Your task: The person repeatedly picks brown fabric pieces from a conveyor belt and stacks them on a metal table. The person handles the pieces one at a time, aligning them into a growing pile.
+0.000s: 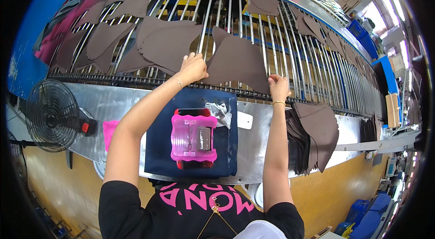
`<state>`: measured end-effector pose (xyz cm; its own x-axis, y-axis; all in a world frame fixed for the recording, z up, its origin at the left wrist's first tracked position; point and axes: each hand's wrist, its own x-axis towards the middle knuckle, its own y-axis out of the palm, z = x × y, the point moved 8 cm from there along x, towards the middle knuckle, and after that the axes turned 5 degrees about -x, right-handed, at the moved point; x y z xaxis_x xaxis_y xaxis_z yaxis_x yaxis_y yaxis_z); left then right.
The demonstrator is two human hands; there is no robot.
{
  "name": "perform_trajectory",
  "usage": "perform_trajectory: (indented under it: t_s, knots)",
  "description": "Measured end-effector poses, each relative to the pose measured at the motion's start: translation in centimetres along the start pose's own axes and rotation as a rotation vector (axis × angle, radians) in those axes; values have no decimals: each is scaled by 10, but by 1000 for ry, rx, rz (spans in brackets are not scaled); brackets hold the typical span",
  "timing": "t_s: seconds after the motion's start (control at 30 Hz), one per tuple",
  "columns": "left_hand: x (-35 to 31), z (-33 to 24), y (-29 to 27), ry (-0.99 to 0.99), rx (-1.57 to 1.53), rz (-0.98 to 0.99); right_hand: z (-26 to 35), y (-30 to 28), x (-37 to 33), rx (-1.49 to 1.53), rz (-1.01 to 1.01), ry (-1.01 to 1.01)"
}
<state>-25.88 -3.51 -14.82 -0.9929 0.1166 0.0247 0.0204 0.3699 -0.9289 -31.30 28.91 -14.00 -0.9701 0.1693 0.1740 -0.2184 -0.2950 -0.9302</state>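
A dark brown cut piece (240, 60), flat like leather or fabric, lies on the metal bars of a roller-like conveyor (297, 74). At its left edge my left hand (193, 68) is closed, fingers bent against the piece. My right hand (278, 88) pinches the lower right corner. Other brown pieces (167, 42) overlap on the bars just left of my left hand. Below my right hand, a thick stack of brown pieces (312, 135) rests on the metal table. Between my forearms sits a pink plastic holder (192, 138) with a dark block, on a dark blue pad (158, 157).
A black fan (52, 116) stands at the table's left end. Further brown pieces (317, 28) lie along the conveyor's far side. A white crumpled wrapper (219, 113) and a white tag (245, 120) are beside the pink holder. A grey bar (380, 144) crosses at the right.
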Motion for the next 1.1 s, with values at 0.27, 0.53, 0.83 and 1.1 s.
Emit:
perform_trajectory:
  t_s: [0.27,0.53,0.83,1.1]
  knots:
    - [-23,13,-39,-24,-35,-128,-69,-169,-72,109,-428,-76]
    - [-65,12,-85,94,-341,-232,-313,-183,-182,-482,-215,596]
    - [-89,-6,-99,31,-425,-179,-295,-203,-183,-456,-260,621]
    - [-102,-57,-128,192,-580,-226,-115,-296,-177,247,-500,116]
